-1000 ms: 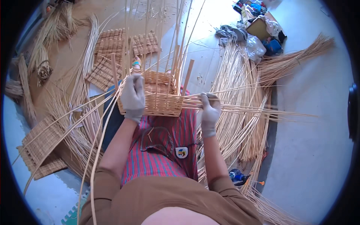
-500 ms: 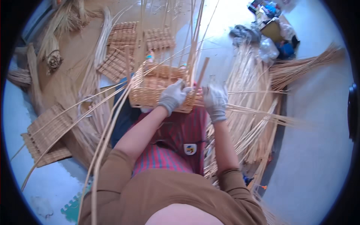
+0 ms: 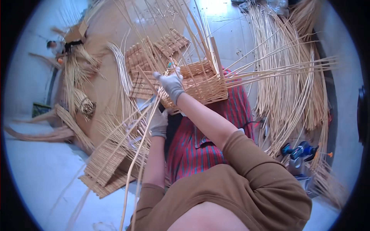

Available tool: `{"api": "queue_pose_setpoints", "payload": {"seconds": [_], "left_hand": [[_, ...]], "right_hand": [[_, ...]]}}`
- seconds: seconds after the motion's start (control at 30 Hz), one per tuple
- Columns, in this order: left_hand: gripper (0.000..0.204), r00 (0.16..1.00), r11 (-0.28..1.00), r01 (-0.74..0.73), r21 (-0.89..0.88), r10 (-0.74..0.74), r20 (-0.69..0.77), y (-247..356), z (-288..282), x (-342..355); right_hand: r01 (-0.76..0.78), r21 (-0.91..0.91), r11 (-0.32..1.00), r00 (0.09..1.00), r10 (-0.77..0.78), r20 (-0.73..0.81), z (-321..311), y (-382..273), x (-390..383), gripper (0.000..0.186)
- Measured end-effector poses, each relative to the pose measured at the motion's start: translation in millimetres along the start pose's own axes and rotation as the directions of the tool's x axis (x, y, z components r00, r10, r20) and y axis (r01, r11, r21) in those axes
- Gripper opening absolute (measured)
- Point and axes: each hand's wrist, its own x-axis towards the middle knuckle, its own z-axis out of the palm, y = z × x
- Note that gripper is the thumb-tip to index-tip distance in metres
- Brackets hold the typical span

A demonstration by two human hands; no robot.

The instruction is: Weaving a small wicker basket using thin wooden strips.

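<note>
A half-woven wicker basket (image 3: 204,86), rectangular with tall upright stakes, rests on my lap over a red and blue striped cloth (image 3: 200,154). My right hand (image 3: 171,85), in a pale knit glove, reaches across and closes on the basket's left corner, at the rim by a flat wooden upright. Lower, just outside that corner, is my gloved left hand (image 3: 158,122). Long wicker strands (image 3: 133,165) run from the corner past it and hide its fingers, so its grip does not show. More loose strands (image 3: 285,69) fan out from the basket's right side.
Woven panels (image 3: 144,61) lie beyond the basket, and more woven panels (image 3: 106,165) at the lower left. Loose wicker bundles (image 3: 289,100) spread over the floor at right. A tied bundle (image 3: 84,104) lies at far left. A blue and black tool (image 3: 302,150) is at lower right.
My view has shifted and the basket appears farther right and tilted. Both hands have gone from its right side to its left corner, the right arm now crossing over my lap.
</note>
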Motion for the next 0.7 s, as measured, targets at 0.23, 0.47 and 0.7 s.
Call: {"api": "queue_pose_setpoints", "payload": {"seconds": [0.23, 0.47, 0.7], "left_hand": [[0.077, 0.992, 0.960, 0.076, -0.269, -0.047, 0.113, -8.3, 6.7, -2.7], [0.068, 0.999, 0.963, -0.023, -0.269, 0.033, 0.035, -17.2, 16.5, -3.5], [0.064, 0.989, 0.931, 0.019, -0.366, 0.036, 0.142, -23.1, 17.7, 6.0]], "right_hand": [[0.382, 0.120, 0.916, 0.915, -0.393, 0.085, 2.4, 21.3, 9.1, 0.073], [0.584, -0.034, 0.811, 0.768, -0.538, 0.347, -4.8, -10.1, -3.9, 0.067], [0.590, 0.492, 0.640, 0.697, -0.712, 0.089, -28.1, 5.8, -29.7, 0.034]]}}
